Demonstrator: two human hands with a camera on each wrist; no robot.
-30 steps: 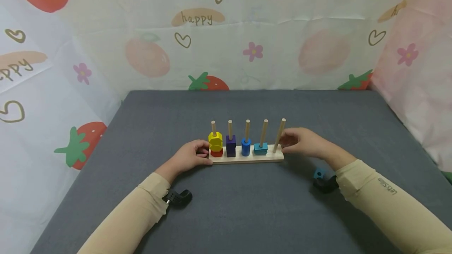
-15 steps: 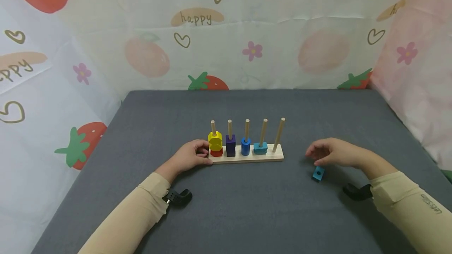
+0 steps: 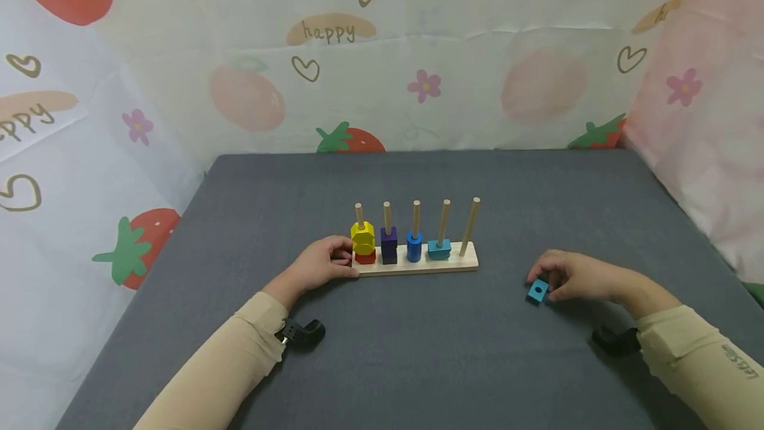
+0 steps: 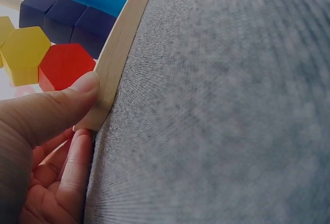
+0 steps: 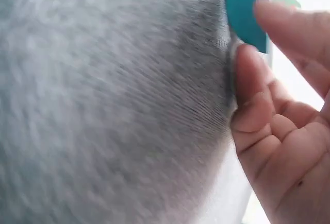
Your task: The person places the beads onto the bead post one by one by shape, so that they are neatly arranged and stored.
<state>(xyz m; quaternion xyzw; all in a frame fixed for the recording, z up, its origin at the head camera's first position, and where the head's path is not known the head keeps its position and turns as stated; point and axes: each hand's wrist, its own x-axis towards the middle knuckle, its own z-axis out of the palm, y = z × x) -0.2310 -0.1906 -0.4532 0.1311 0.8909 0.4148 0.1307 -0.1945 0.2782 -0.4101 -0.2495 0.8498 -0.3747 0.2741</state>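
A wooden peg stacker (image 3: 418, 265) stands on the grey cloth with several upright pegs. My left hand (image 3: 316, 264) grips its left end; in the left wrist view the thumb (image 4: 62, 100) presses the base edge by the red hexagonal block (image 4: 66, 67). Yellow hexagonal blocks (image 3: 363, 239) sit above the red, then dark purple blocks (image 3: 389, 247), blue cylinders (image 3: 414, 247) and teal blocks (image 3: 439, 249); the rightmost peg (image 3: 470, 227) is bare. Off to the right, my right hand (image 3: 587, 277) pinches a loose teal half-round block (image 3: 538, 290) with a hole, low at the cloth.
Grey cloth (image 3: 382, 363) covers the table. A white printed curtain (image 3: 382, 85) hangs behind and at both sides. Each wrist carries a black strap-like mount, the left one (image 3: 301, 334) and the right one (image 3: 615, 342) just above the cloth.
My right hand has left the stacker's right end, moved right and towards me, and taken hold of the loose teal block. The left hand has stayed on the stacker.
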